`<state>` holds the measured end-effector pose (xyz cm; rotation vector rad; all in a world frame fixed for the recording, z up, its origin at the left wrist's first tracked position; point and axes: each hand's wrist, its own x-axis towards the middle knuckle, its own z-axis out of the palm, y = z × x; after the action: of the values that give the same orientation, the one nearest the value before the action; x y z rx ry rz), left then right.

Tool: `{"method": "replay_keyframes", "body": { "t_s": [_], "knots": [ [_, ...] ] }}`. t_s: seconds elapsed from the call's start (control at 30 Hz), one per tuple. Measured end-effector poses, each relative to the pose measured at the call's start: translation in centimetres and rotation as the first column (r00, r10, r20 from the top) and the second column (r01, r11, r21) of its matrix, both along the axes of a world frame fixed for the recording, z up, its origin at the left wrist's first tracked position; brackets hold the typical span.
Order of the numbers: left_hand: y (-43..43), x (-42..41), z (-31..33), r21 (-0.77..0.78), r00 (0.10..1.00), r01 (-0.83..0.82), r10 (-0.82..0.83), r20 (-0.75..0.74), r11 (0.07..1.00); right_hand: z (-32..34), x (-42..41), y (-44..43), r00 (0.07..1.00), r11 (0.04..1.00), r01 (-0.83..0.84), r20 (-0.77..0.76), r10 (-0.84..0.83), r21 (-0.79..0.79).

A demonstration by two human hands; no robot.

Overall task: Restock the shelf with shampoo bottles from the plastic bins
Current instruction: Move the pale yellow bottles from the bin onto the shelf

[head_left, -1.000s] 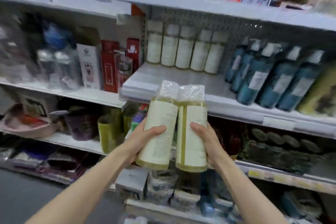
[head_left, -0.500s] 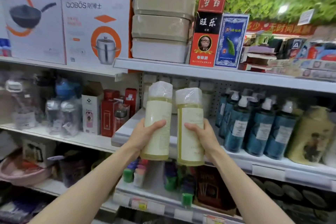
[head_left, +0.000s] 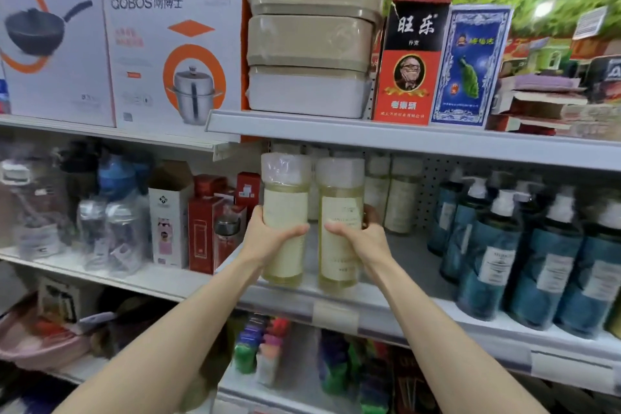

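Two pale shampoo bottles stand side by side at the front edge of the shelf [head_left: 420, 309], the left hand [head_left: 268, 239] wrapped around the left bottle [head_left: 285, 222] and the right hand [head_left: 364, 240] around the right bottle [head_left: 341, 225], fingers closed on both. Neither is let go yet, so this pair seems nearly placed. Beyond the fingers, matching bottles [head_left: 400, 202] line the back; teal pump bottles [head_left: 487, 245] crowd the right, and no bins show.

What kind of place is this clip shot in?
Most likely a general store aisle: metal shelves with price-tag strips, boxed cookware, rows of blue pump bottles.
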<state>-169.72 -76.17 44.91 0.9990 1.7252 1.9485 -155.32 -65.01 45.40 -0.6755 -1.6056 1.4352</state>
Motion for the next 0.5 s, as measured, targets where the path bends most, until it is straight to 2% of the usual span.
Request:
{"method": "replay_keyframes", "body": {
  "t_s": [0.13, 0.33, 0.5],
  "knots": [
    [1.7, -3.7, -0.7, -0.018, 1.0, 0.009, -0.009, -0.016, 1.0, -1.3, -3.7, 1.5, 0.999, 0.997, 0.052, 0.015, -0.052, -0.053],
    [3.7, -7.7, -2.0, -0.021, 0.996, 0.078, -0.079, -0.039, 0.997, -1.6, -8.1, 2.6, 0.99, 0.991, 0.13, 0.063, -0.128, -0.03],
    [5.2, -9.8, -3.0, -0.023, 0.984, 0.161, -0.162, -0.069, 0.987, -2.3, -9.5, 3.1, 0.994, 0.995, 0.098, 0.057, -0.096, -0.031]
  ]
}}
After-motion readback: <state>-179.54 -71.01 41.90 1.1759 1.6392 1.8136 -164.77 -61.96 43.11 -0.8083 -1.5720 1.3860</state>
